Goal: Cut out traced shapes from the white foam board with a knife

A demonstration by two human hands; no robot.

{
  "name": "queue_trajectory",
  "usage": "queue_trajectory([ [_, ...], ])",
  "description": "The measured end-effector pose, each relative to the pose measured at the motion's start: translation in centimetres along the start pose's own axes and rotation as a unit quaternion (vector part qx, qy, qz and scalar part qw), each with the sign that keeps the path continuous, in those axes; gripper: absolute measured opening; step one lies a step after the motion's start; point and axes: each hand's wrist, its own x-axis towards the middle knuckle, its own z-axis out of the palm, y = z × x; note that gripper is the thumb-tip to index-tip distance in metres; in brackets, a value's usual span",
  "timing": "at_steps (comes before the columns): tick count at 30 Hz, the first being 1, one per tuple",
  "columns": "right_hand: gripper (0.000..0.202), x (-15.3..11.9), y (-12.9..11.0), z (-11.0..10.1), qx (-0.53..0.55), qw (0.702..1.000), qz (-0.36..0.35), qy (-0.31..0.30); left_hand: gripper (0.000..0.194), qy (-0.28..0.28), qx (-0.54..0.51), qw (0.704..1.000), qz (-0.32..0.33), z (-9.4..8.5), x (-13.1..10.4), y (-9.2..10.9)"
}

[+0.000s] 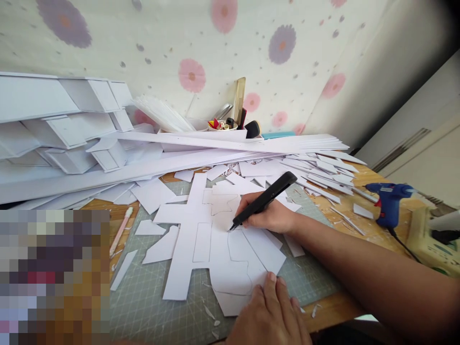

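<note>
The fingers of my right hand [268, 215] are closed around a black knife [264, 200], held like a pen, its tip down on the white sheet [230, 268] near a curved pencil line. My left hand [269, 311] lies flat at the near edge of that sheet, fingers spread and pressing down on it, gripping nothing. The sheet lies on a green cutting mat [151, 302], over a bigger white cutout [187, 239] shaped like a cross with several arms. Loose white offcuts [161, 247] lie around it on the mat. Left of the mat a pink pen [121, 230] lies on the wooden desk [334, 311]. To my right, well apart from the hands, a blue glue gun [390, 201] stands on the desk among thin white strips [323, 172]. Behind the mat, long white boards [230, 143] run across the desk, and at far left a stack of folded white shapes [64, 124] is piled up. Behind the boards, a cup of tools [224, 122] stands against the flowered wall [223, 43].
</note>
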Motion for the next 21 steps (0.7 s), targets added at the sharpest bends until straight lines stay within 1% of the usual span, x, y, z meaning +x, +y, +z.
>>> queue_trajectory([
  [3,0.013,-0.2,0.0,-0.3,-0.034,0.999,-0.028,-0.016,0.018,-0.004,-0.009,1.000,0.022,-0.1,0.0,-0.2],
  [6,0.014,-0.3,0.2,-0.5,-0.045,0.998,-0.044,-0.021,0.017,-0.042,-0.025,0.998,0.041,-1.0,0.8,-0.9],
  [8,0.015,-0.2,0.4,-0.5,-0.041,0.998,-0.041,-0.022,0.015,-0.052,-0.032,0.997,0.052,-1.8,1.7,-1.4],
  [11,0.014,-0.1,0.6,-0.6,-0.036,0.999,-0.028,-0.021,0.015,-0.026,-0.038,0.998,0.044,-2.3,2.5,-1.9],
  [14,0.013,0.0,0.7,-0.7,-0.039,0.999,-0.025,-0.022,0.014,-0.006,-0.038,0.999,0.030,-1.9,2.3,-1.8],
  [18,0.013,0.1,0.7,-0.9,-0.048,0.998,-0.025,-0.028,0.013,-0.008,-0.030,0.999,0.038,-1.3,1.6,-1.8],
  [21,0.013,0.2,0.9,-1.1,-0.051,0.998,-0.027,-0.032,0.013,-0.018,-0.022,0.998,0.049,-1.4,1.6,-2.0],
])
